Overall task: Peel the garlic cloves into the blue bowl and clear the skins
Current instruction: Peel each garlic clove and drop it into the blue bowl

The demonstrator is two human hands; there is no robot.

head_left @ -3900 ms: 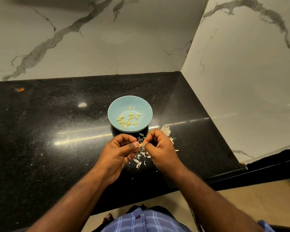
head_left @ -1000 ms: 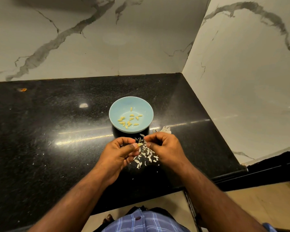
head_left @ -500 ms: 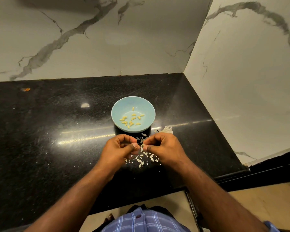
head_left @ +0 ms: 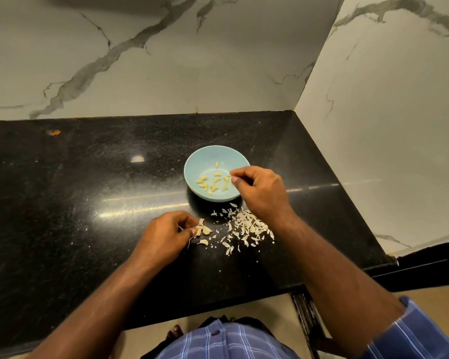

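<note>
A light blue bowl stands on the black counter and holds several small peeled garlic cloves. My right hand hovers over the bowl's right rim, thumb and forefinger slightly apart, nothing visible between them; one clove just below looks blurred. My left hand rests on the counter in front of the bowl, its fingertips pinched on a small cluster of unpeeled garlic cloves. A loose pile of white garlic skins lies between the hands, under my right wrist.
Marble walls close the counter at the back and on the right. The counter's front edge runs just below my forearms. A small orange speck sits far back on the left.
My hands have separated. The right hand moved up from the skins to over the bowl. The left hand dropped to the counter onto the unpeeled cloves. The skin pile now shows fully.
</note>
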